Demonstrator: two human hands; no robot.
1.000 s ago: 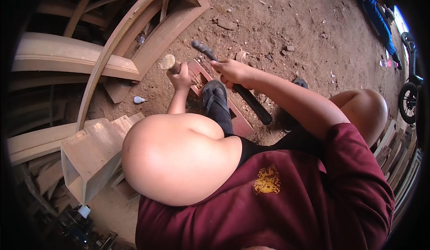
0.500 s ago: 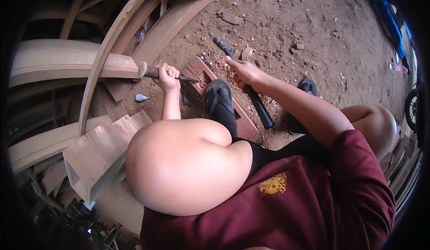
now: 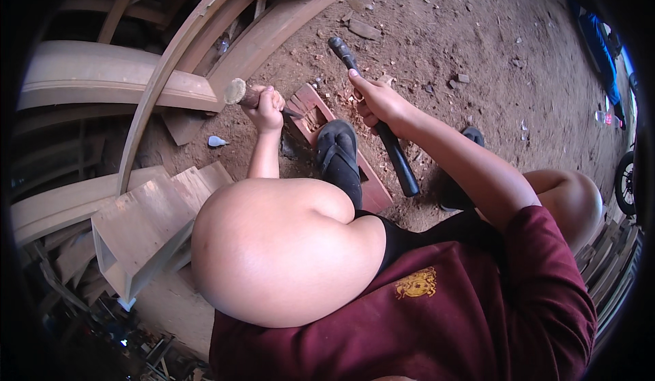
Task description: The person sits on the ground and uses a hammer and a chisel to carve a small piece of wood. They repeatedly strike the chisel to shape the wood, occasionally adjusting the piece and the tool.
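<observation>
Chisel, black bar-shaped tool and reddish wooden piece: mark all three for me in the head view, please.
Chisel (image 3: 250,98): head view, on the handle.
Black bar-shaped tool (image 3: 396,159): head view, on the lower shaft.
Reddish wooden piece (image 3: 374,192): head view, on its bare lower end.

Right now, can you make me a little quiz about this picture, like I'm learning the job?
1. True or false: the right hand grips a black bar.
2. Which hand holds the chisel?
3. What does the left sandal partly cover?
A) a bottle
B) the reddish board
C) a wheel

Key: 1. True. 2. The left hand. 3. B.
</observation>
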